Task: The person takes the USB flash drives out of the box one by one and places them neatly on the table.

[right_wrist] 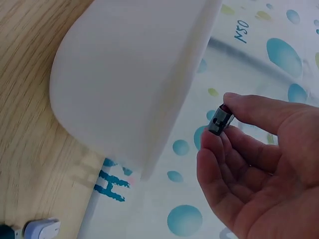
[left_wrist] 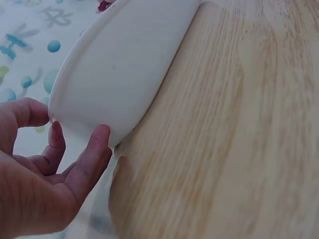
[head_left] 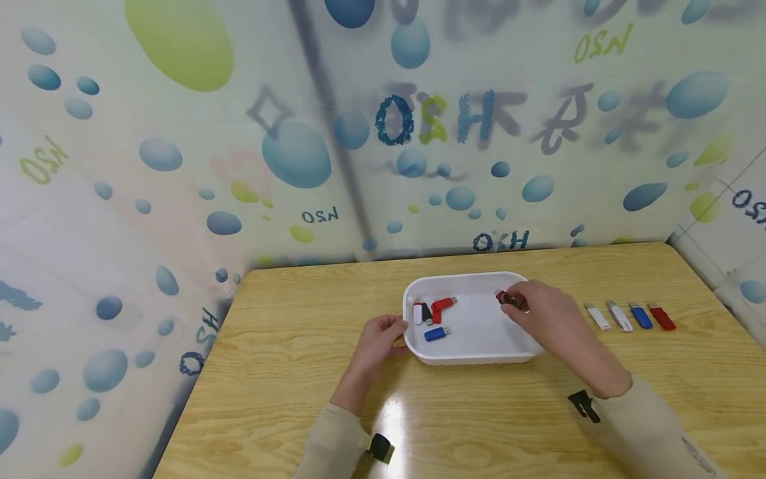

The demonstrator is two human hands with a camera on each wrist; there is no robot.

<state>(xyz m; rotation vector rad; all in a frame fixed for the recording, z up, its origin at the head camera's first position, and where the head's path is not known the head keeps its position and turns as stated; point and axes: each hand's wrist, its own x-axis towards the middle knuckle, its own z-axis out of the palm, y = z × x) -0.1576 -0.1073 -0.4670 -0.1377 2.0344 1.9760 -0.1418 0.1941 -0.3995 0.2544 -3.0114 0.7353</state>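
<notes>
A white plastic tray [head_left: 473, 352] stands on the table in the head view. My left hand [head_left: 378, 339] grips its left end, thumb at the rim and fingers against the outer wall; the left wrist view shows these fingers [left_wrist: 97, 144] up close. Over the tray's right part, my right hand [head_left: 541, 313] pinches a dark red USB flash drive [head_left: 505, 297]. Its metal plug [right_wrist: 221, 119] points out from between thumb and fingers in the right wrist view. Inside the tray's left part lie a red flash drive [head_left: 443, 304], a blue one [head_left: 435, 334], a white one [head_left: 417, 314] and a black one [head_left: 427, 313].
Right of the tray, several flash drives lie in a row on the wooden table [head_left: 287, 332]: two white ones, a blue one [head_left: 641, 317] and a red one [head_left: 663, 318]. A patterned curtain [head_left: 371, 193] rises behind the table's far edge.
</notes>
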